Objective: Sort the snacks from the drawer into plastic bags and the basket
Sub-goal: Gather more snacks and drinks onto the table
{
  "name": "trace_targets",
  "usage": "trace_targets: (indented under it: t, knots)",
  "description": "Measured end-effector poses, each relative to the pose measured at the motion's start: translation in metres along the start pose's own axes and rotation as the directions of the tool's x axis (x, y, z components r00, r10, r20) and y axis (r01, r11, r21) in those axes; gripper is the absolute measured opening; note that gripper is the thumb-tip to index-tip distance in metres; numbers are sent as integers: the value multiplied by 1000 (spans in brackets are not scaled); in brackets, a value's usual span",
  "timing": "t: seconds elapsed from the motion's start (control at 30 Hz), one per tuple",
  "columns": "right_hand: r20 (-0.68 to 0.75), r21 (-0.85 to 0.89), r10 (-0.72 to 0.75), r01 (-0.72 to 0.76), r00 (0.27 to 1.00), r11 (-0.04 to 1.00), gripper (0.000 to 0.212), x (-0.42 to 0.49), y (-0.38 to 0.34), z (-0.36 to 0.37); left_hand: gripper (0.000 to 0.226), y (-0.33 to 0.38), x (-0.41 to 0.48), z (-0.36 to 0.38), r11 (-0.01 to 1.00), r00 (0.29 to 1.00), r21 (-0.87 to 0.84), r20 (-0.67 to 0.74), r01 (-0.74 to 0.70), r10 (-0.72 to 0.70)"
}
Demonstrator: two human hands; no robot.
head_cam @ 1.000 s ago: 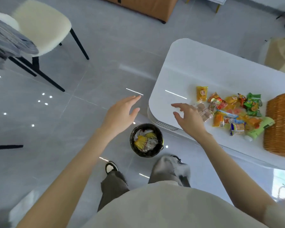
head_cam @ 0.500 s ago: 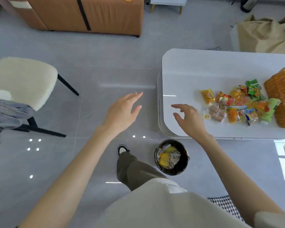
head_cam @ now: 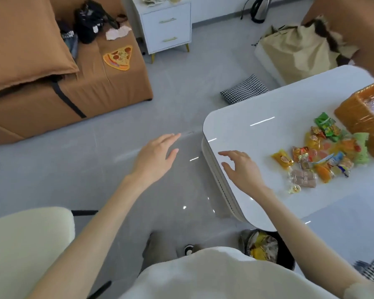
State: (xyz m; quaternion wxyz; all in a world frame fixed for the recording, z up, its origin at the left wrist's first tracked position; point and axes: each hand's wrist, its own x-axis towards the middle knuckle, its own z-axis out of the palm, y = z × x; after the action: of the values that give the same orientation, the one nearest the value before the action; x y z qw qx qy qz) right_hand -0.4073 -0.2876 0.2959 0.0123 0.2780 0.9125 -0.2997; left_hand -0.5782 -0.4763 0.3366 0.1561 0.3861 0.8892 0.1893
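A heap of small colourful snack packets [head_cam: 324,156] lies on the white table [head_cam: 257,126], right of centre. A woven orange basket [head_cam: 363,113] stands at the table's right edge, touching the heap. My left hand [head_cam: 154,157] hovers over the floor left of the table, fingers straight and empty. My right hand [head_cam: 243,169] floats above the table's left corner, fingers loosely spread, holding nothing, a short way left of the snacks. No plastic bags are in view.
A black waste bin [head_cam: 268,248] with wrappers stands on the floor under the table's near edge. A brown sofa [head_cam: 63,87] fills the upper left, a white drawer cabinet [head_cam: 166,26] stands behind it. A cream chair [head_cam: 26,244] sits lower left. A checked cushion [head_cam: 244,88] lies on the floor.
The view has swung left and up, bringing the sofa and cabinet into sight. Both hands stay raised and empty in much the same pose.
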Motion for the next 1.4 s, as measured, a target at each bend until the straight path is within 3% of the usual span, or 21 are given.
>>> trace_targets:
  t: [0.23,0.47,0.7,0.93,1.1,1.3,1.4]
  knots:
    - [-118,50,260,-255,959,966,33,121,-32,16,46,-56,175,-37,971,958,37,174,-237,227]
    - [-216,187,566,-535,796,824,33,221,-62,1,46,-41,360,-71,843,784,-12,360,-538,506]
    - [-266,347,777,-695,571,630,33,331,-36,-12,47,15,531,-52,649,539,-95,475,-755,696]
    - [-281,489,880,-733,382,474,34,456,25,-69,45,100,705,-31,438,302,-187,493,-879,816]
    - [-276,579,937,-740,215,341,34,528,61,-126,44,165,806,-10,300,110,-252,569,-920,815]
    - [-258,721,964,-676,-58,152,31,603,113,-156,43,237,910,39,91,-137,-320,624,-943,769]
    - [-202,783,959,-621,-197,38,33,646,148,-165,45,280,961,76,-65,-299,-359,649,-931,700]
